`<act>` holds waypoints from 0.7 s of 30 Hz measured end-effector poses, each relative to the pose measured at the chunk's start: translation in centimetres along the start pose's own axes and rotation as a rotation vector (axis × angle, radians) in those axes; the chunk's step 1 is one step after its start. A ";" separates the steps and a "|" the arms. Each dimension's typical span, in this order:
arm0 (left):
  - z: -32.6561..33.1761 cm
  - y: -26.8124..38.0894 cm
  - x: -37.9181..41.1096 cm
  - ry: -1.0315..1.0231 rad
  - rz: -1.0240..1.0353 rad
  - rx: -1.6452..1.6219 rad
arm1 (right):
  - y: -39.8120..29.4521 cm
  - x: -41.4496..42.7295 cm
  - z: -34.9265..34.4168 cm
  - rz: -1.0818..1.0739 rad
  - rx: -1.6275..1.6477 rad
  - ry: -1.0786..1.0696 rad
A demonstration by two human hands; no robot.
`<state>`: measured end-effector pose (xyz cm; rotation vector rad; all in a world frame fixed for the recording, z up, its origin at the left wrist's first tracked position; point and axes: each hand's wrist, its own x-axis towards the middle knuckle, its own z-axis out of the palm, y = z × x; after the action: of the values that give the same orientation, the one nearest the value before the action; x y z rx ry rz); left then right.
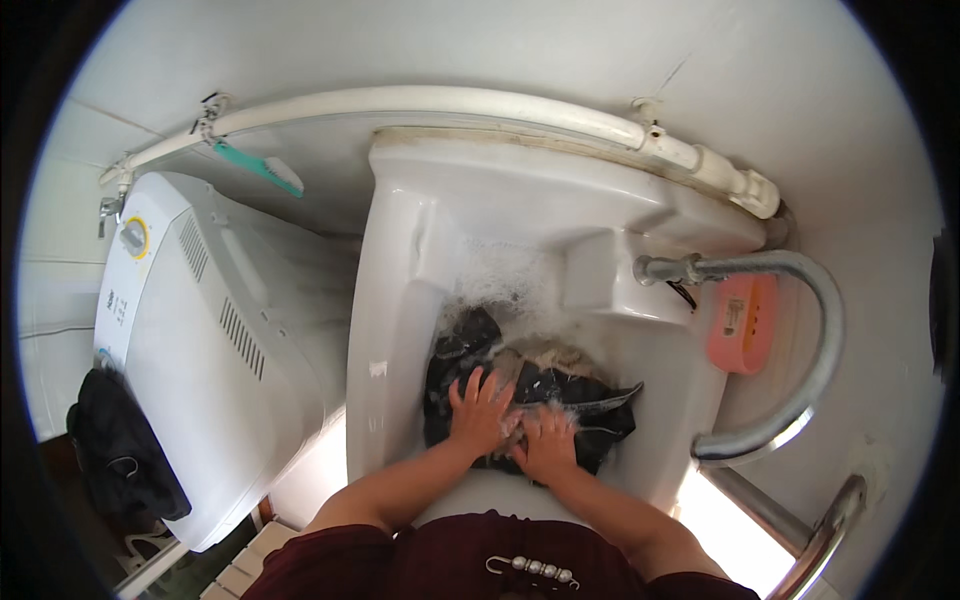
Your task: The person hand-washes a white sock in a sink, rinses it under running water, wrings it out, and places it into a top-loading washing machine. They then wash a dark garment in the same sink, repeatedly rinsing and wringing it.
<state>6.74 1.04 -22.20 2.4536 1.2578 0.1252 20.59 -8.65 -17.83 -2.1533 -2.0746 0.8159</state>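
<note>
Wet black cloth (600, 401) with pale stitched seams lies bunched in a white ceramic sink basin (390, 300), with a beige cloth part (559, 356) showing among its folds. Foamy suds (499, 274) float behind it. My left hand (480, 409) presses on the cloth with its fingers spread. Close on its right, my right hand (547, 442) lies on the cloth's near part. The fingertips of both hands are partly hidden by suds and folds, so whether either one grips the fabric is unclear.
A chrome tube faucet (817, 337) curves along the right side, near a pink plastic soap box (742, 322). To the left stands a white appliance (247, 322) with a dial and black cloth (124, 450). A teal brush (259, 169) hangs from a white pipe (450, 100).
</note>
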 end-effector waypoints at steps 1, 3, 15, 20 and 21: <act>1.5 -0.5 0.5 -0.026 0.019 0.024 | 1.5 2.0 1.6 0.014 0.047 -0.008; 2.7 -1.2 3.3 -0.048 -0.004 0.027 | 3.5 5.3 3.0 0.047 0.110 -0.008; 5.3 -2.4 16.2 -0.354 -0.457 -0.292 | 10.3 18.3 1.4 0.430 0.296 0.097; -3.2 2.4 6.8 0.095 0.193 -0.148 | 9.8 13.0 -1.9 0.417 0.181 0.027; -4.4 2.8 4.3 0.127 0.226 -0.188 | 8.5 11.2 -1.8 0.443 0.069 -0.034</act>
<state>10.42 4.29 -17.47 2.4455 0.9635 0.4454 28.73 1.58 -23.33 -2.6138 -1.5676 0.9444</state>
